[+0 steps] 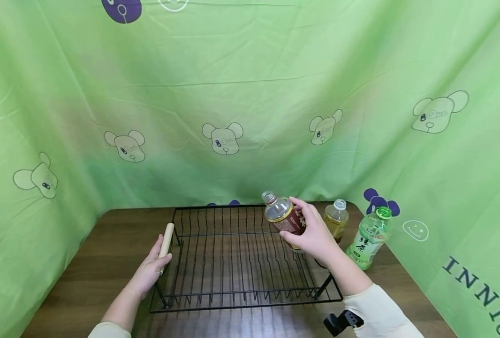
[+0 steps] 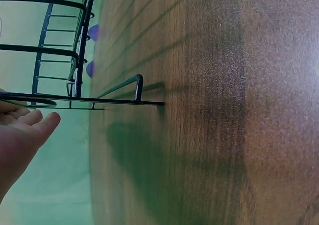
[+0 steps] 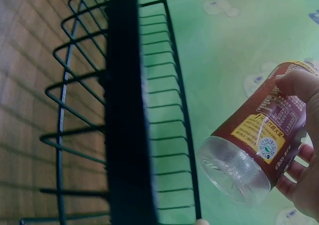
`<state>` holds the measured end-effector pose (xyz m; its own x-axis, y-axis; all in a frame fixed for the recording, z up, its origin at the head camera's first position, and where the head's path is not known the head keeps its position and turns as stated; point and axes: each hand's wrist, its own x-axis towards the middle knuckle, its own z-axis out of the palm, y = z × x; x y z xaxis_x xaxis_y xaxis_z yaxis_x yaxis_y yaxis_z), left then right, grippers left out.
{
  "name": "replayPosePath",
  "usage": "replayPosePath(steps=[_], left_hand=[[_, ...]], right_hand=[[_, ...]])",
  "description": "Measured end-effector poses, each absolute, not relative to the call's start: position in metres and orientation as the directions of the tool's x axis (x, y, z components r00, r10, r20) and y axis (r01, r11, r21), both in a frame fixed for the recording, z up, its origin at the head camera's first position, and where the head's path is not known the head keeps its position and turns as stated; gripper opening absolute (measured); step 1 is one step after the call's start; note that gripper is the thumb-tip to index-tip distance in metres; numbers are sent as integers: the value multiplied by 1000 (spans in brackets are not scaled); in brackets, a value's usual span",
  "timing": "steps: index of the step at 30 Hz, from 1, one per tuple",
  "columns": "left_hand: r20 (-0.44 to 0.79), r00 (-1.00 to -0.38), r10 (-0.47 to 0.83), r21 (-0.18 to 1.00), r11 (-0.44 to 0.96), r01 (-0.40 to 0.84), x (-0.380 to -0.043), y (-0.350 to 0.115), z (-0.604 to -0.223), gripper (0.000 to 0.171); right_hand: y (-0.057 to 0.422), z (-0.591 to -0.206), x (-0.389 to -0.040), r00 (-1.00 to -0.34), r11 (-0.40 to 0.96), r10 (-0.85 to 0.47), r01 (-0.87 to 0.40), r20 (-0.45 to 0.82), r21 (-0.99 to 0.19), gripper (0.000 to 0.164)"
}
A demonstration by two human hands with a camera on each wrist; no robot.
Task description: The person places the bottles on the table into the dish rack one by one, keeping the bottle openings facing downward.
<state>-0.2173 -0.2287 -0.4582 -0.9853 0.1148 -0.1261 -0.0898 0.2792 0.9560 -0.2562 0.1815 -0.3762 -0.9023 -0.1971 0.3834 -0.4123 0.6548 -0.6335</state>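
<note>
Green cloth (image 1: 267, 98) lines the far edge of our wooden bench (image 1: 85, 272); our right fingers (image 1: 304, 207) grip a tilted bottle (image 1: 284, 218), our left fingers (image 1: 154, 249) a pale handle (image 1: 167, 240).

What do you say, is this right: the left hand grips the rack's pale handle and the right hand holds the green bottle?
Wrong bottle: the head view shows the right hand holding the dark-red-labelled bottle, while the green bottle stands on the table. The left hand does grip the pale handle.
</note>
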Motion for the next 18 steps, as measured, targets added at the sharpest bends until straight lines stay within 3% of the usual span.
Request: replayPosePath(steps=[11,18], left_hand=[[-91,-989,118,914,403,-36,-217,-230,-451,77],[28,-996,88,854,515,70,-223,-224,-431,87]], right_hand=[[155,-387,-262,-892,725,-275,-438,359,-531,82],[145,-391,-264,-884,662,-346,-467,313,-587,85]])
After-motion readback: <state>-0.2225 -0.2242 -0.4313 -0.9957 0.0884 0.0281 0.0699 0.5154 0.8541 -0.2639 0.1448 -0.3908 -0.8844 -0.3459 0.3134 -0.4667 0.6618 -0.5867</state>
